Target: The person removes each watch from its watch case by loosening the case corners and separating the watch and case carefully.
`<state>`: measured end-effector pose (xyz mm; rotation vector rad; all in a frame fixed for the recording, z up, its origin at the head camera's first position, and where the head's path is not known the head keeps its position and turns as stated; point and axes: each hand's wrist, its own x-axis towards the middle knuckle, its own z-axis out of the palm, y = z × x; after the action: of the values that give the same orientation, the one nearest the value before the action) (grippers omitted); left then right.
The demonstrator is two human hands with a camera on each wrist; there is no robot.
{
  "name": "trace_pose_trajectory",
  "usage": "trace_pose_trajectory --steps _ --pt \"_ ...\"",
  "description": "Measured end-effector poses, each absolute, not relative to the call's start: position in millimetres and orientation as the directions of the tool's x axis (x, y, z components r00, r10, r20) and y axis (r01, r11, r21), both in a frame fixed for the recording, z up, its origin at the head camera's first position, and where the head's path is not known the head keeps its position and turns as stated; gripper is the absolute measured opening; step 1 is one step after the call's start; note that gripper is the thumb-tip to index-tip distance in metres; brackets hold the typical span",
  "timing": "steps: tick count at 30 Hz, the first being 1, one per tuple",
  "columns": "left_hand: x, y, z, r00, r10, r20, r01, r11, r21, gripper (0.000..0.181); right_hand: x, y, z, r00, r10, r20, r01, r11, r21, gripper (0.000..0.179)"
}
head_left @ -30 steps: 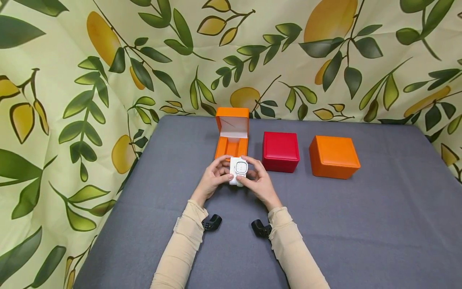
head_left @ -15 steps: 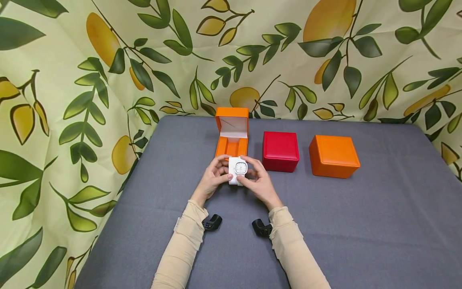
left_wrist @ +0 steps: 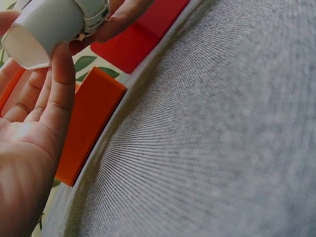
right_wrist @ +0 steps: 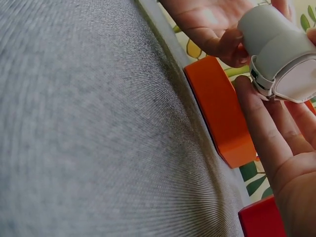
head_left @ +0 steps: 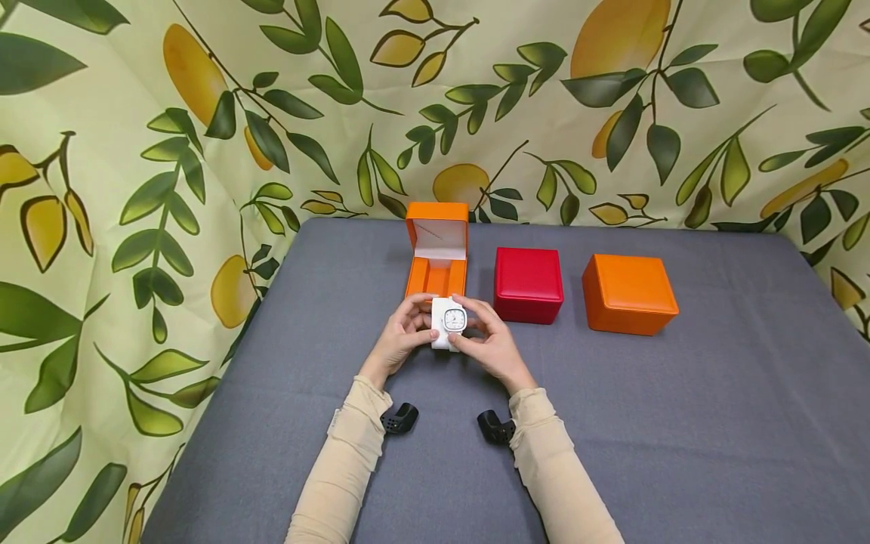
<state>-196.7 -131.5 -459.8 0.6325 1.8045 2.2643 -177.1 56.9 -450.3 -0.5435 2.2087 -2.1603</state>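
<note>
A white wristwatch is wrapped round a smooth white tube-shaped watch cushion, its pale squarish dial facing up. Both are held off the table, in front of an open orange watch box. At the cushion's left end, my left hand grips it between thumb and fingers; the left wrist view shows the cushion's hollow-looking end. From the other side my right hand holds the watch end, thumb by the lower strap and fingers at the far edge. The right wrist view shows the strap's buckle underneath.
Right of the open box, which has a divided orange inside and white lid lining, stands a closed red box. Farther right is a closed orange box. A grey cloth covers the table, and a leaf-patterned curtain hangs behind it.
The watch and cushion have shifted very slightly toward the body between both hands. My right forearm has drifted a little to the right. The boxes have stayed in place.
</note>
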Motion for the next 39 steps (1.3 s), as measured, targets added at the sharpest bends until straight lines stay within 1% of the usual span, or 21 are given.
trace_pose_trajectory --steps 16,21,25,28,32,39 --pt "-197 -131 -457 -0.895 0.392 0.211 0.115 -0.255 0.960 0.056 -180 59 -451 -0.943 -0.254 0.216 -0.220 -0.013 -0.975 0.061" --pt "-197 -132 -458 -0.898 0.393 0.200 0.109 -0.241 0.964 0.056 -174 60 -436 -0.941 -0.267 0.207 -0.220 0.017 -0.975 0.058" --pt "-196 -132 -458 -0.901 0.385 0.199 0.107 -0.249 0.963 0.056 -169 60 -428 -0.938 -0.272 0.214 -0.225 0.010 -0.974 0.057" --pt "-196 -132 -457 -0.902 0.382 0.201 0.105 -0.259 0.960 0.055 -173 60 -438 -0.937 -0.272 0.220 -0.225 -0.012 -0.974 0.058" --pt "-197 -132 -457 -0.900 0.386 0.203 0.110 -0.249 0.962 0.055 -178 62 -447 -0.940 -0.273 0.205 -0.211 -0.008 -0.977 0.059" --pt "-196 -133 -455 -0.900 0.386 0.201 0.123 -0.218 0.968 0.056 -178 65 -446 -0.940 -0.278 0.196 -0.208 0.014 -0.978 0.058"
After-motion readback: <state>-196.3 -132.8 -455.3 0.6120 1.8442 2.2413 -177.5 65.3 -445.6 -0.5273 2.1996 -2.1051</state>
